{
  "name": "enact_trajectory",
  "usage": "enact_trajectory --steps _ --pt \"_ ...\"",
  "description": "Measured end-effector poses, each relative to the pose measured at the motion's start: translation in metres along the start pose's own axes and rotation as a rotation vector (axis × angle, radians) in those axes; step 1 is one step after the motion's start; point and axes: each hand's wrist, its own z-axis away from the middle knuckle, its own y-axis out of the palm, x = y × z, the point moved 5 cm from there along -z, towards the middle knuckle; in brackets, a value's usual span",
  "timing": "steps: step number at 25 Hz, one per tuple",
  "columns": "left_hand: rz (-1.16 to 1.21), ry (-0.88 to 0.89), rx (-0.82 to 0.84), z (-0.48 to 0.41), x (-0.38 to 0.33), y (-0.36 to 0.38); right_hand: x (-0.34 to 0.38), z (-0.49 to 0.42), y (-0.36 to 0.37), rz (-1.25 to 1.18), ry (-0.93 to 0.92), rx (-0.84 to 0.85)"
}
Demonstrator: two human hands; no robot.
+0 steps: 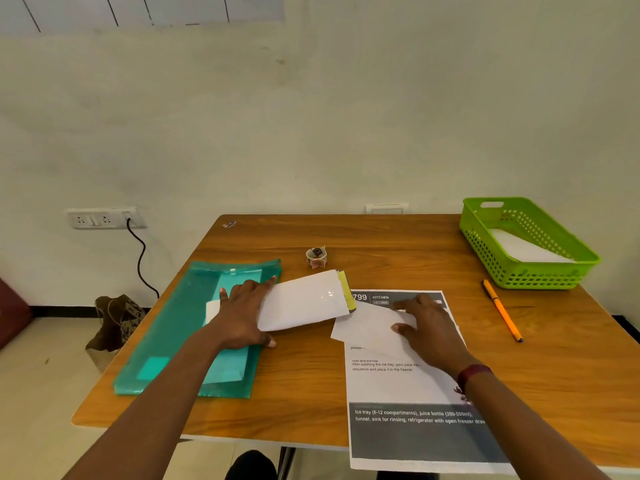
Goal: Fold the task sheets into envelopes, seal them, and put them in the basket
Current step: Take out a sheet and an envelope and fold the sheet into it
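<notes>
A white envelope (304,299) with a yellow strip on its flap end lies tilted on the table. My left hand (244,311) grips its left end, thumb underneath. A folded white sheet (370,329) lies on top of a printed task sheet (398,382) headed "KITCHEN". My right hand (427,325) rests on the folded sheet, its fingers pinching the sheet's right edge. The green basket (485,251) stands at the back right with a white envelope (526,249) inside.
A teal plastic folder (173,341) with papers inside lies at the left, under my left hand. A small tape roll (316,257) sits mid-table. An orange pen (502,310) lies right of the sheets. The task sheet overhangs the table's front edge.
</notes>
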Motion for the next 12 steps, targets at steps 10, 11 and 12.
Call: enact_trajectory --steps 10,11,12 --pt "-0.012 0.024 -0.024 0.001 -0.013 -0.001 -0.017 0.008 -0.062 -0.258 0.238 -0.306" --pt "-0.008 0.027 -0.030 0.001 -0.015 -0.001 -0.018 0.008 -0.062 -0.278 0.253 -0.295" --pt "-0.005 0.030 -0.037 0.002 -0.016 -0.001 -0.018 0.008 -0.062 -0.285 0.261 -0.287"
